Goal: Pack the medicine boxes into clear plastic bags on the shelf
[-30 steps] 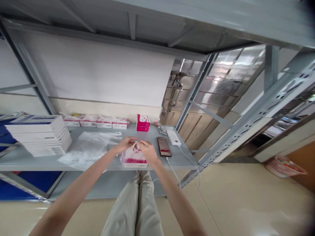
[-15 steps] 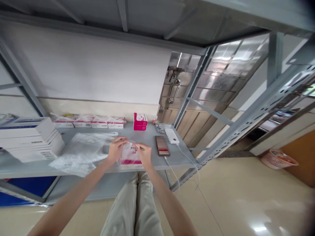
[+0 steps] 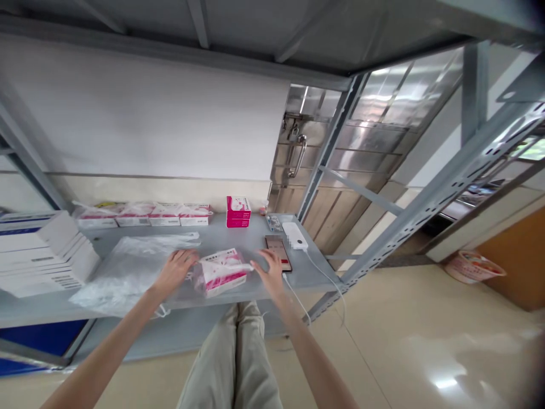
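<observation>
A pink-and-white box inside a clear plastic bag lies at the shelf's front edge, between my hands. The bag's twisted top runs across the box to the right. My left hand is left of the box, beside the loose clear plastic bags; its fingers are loosely stretched and no held thing shows. My right hand is at the bag's right end, thumb and fingers apart, the thumb close to the twisted tip. Whether the thumb touches it I cannot tell.
A stack of white boxes stands at left. Several bagged boxes line the back, with stacked pink boxes to their right. A phone and a white power bank with cables lie at right. A metal upright rises there.
My hands have moved apart from the bag's top, which both were pinching. The bagged box now lies turned, with its twisted top pointing right. The view has shifted slightly.
</observation>
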Motion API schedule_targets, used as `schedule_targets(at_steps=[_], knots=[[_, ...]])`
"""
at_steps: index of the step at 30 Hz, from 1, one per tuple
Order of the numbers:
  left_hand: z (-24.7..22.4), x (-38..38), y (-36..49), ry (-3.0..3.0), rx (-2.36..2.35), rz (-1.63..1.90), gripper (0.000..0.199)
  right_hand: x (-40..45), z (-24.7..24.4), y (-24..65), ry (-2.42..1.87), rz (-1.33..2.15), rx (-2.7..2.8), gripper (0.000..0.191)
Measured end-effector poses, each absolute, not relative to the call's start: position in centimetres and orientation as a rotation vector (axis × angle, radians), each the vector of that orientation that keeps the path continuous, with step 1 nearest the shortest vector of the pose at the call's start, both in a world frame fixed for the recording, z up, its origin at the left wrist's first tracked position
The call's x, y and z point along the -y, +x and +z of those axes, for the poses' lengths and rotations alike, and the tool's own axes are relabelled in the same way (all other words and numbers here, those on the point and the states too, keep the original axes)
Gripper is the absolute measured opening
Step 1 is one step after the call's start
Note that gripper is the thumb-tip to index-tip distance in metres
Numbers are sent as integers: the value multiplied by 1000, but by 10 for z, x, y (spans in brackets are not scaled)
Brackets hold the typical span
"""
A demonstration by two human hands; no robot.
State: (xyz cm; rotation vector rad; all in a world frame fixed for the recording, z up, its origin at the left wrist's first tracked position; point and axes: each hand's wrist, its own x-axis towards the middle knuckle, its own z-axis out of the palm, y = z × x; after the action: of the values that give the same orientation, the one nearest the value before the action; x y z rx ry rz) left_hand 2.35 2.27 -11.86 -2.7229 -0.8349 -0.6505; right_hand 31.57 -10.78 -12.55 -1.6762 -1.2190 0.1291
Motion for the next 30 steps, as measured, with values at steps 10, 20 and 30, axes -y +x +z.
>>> schedule_targets(at_steps=[10, 20, 30], knots=[[-113, 26, 81, -2895, 928, -802, 49, 97, -129, 456, -2441, 82, 543, 107], [-133, 25, 102, -2948, 959, -759, 47, 62, -158, 466, -2366, -141, 671, 78], [-132, 24, 104, -2934, 983, -782, 42, 58, -166, 468, -2294, -131, 551, 68]])
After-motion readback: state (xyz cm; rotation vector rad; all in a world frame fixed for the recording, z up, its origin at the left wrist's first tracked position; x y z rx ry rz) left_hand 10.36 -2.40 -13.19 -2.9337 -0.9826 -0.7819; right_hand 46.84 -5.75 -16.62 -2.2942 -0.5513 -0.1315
